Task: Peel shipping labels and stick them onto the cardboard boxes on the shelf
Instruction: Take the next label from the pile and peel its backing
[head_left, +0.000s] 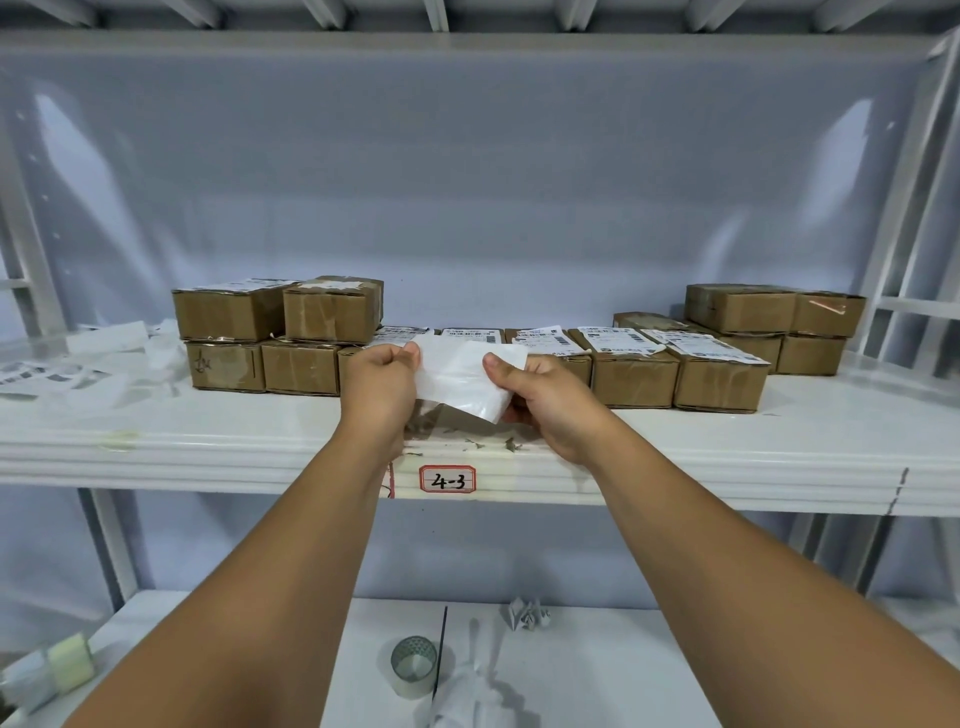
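Down on the lower shelf (597, 675), nearest the camera, a roll of clear tape (414, 665) stands on edge beside a thin dark rod. A crumpled scrap of paper (527, 613) lies just behind it, and a second tape roll (67, 662) sits far to the left.

Both bare forearms reach up and forward over this level. The left hand (382, 382) and right hand (550, 400) hold one white label sheet (462, 376) between them, above the front edge of the upper shelf (208, 431). On each hand the fingers (408, 353) are curled, thumb on the near face, pinching a side edge of the sheet. Its blank side faces the camera and its lower corner curls away, glossy.

A red-bordered tag (448, 479) marked "4-3" is stuck to the shelf edge below the hands, with small bits of debris (511, 444) on the surface above it.

Behind the sheet, a row of cardboard boxes (631, 376) runs across the shelf, several with printed labels on top. Two more boxes (332, 314) are stacked on the row's left end, and a further stack (740, 309) stands at the right. Loose white papers (104, 358) lie scattered at the far left, against the pale back wall.
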